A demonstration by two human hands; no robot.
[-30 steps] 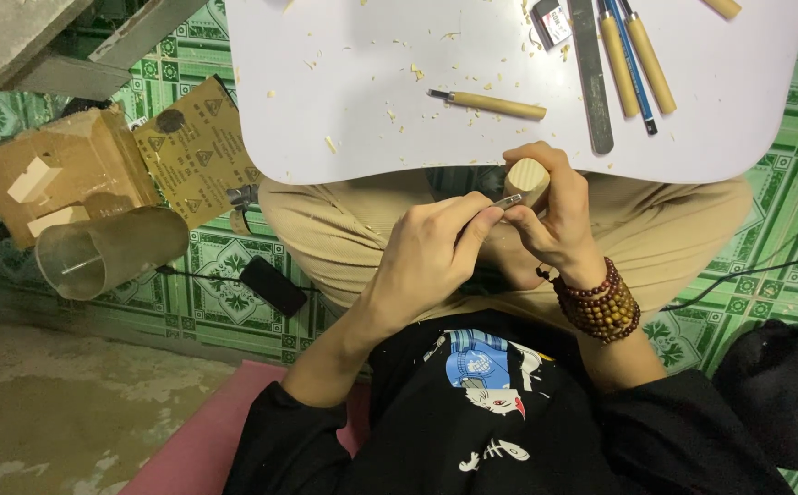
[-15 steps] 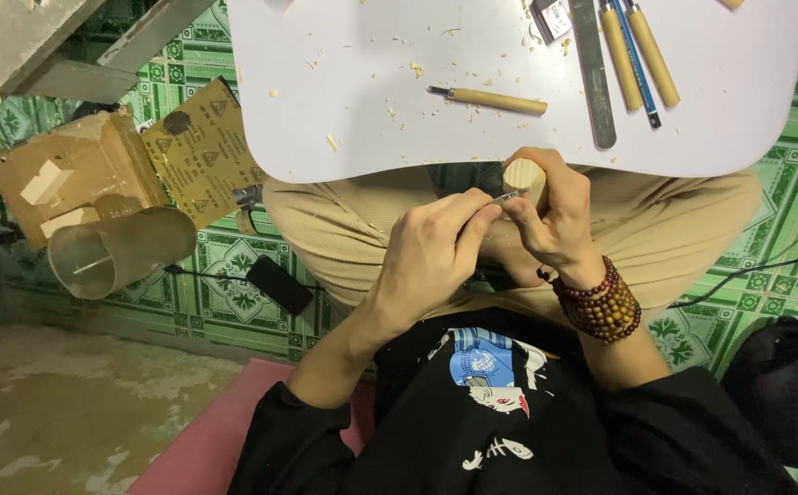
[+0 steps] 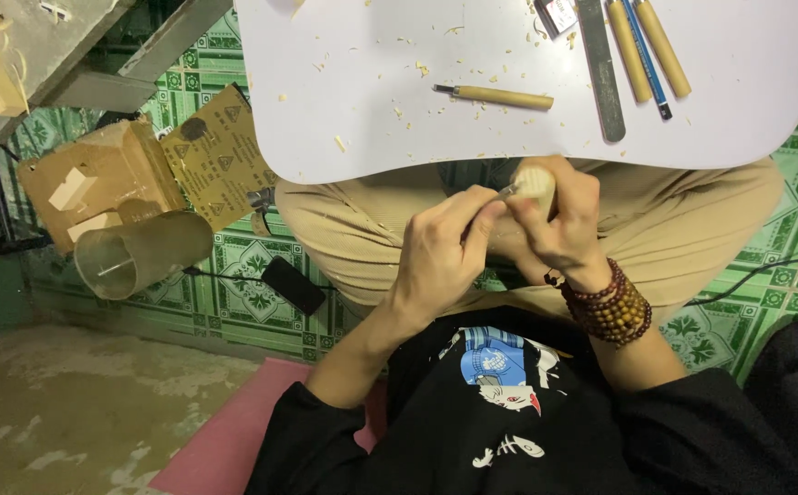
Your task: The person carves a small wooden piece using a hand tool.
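green floor's cardboard box (image 3: 97, 183) holds wood blocks (clear cup (image 3: 138, 257) beside).

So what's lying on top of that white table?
On the white table: a wooden-handled carving tool, a metal file, more wooden-handled tools and wood shavings. Whatever lies beyond the picture's top edge is unseen.

A small pale wooden block (image 3: 538, 181), rounded at its top, sits upright just below the white bench (image 3: 371, 110) edge, above the lap. A thin carving tool (image 3: 502, 194) with a metal tip slants against its left face, touching it.
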